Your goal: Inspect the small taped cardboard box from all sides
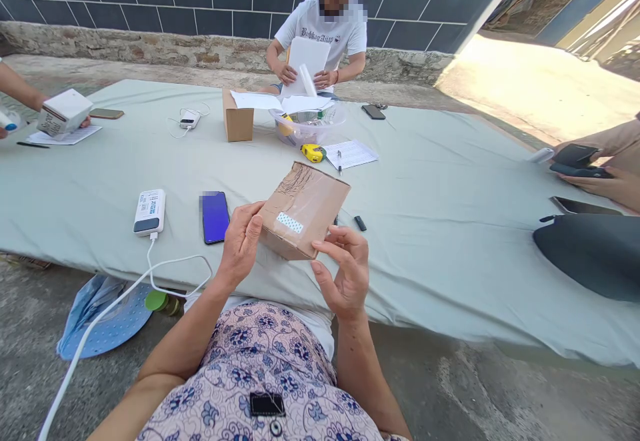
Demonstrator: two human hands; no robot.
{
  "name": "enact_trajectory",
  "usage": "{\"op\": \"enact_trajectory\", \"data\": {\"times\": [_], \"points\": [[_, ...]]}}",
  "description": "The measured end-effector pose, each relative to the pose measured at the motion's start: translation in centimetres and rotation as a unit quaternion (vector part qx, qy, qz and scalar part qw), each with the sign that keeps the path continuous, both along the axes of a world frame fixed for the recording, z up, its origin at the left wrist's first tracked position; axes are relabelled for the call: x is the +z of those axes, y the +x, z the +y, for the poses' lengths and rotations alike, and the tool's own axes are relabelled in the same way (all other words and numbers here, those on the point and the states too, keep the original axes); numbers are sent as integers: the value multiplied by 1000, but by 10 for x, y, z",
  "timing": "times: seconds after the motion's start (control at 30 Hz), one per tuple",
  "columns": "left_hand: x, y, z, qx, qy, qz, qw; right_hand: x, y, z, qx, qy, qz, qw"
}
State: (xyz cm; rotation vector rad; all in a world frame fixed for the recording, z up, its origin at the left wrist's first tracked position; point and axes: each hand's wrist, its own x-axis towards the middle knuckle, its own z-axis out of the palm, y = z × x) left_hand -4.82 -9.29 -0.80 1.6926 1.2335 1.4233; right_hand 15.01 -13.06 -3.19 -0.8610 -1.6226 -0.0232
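A brown cardboard box [306, 211] is in front of me at the near side of the table, its top closed over with clear tape. A small white sticker strip with blue-green dots [289, 222] is on its top face, and dark scribble-like marks run along the far left part. My left hand [242, 241] is pressed around the box's left side, thumb up. At the near right corner, my right hand [345, 269] has its fingertips on the box, with the thumb just below the corner. Whether the box's underside touches the cloth is hidden.
Left of the box lie a phone [215, 217] and a white power bank [149, 212] with a cable. Beyond it are a yellow tape measure [313, 153], a paper sheet [353, 154], a plastic basin [305, 133] and another carton [238, 121]. Co-workers sit around the table.
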Motion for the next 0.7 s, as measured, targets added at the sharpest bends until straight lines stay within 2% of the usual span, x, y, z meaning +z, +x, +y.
{"op": "enact_trajectory", "data": {"times": [0.07, 0.17, 0.33, 0.47, 0.57, 0.7], "points": [[-2, 2, -2, 16, 18, 12, 1000, 0, -5, -1, -6, 0, -8, 1000], [-6, 4, -6, -15, 29, 36, 999, -1, -11, -1, -16, 0, -9, 1000], [-7, 9, -8, -55, 66, 124, 988, -1, -12, -1, -33, -4, -29, 999], [-10, 17, -10, -31, 93, 142, 985, -1, -11, -3, -15, -9, -16, 1000], [-11, 20, -11, -9, 81, 143, 986, 0, -10, -4, -4, -20, 2, 1000], [-11, 20, -12, -13, 90, 155, 984, 1, -10, -3, -20, 0, -12, 1000]]}}
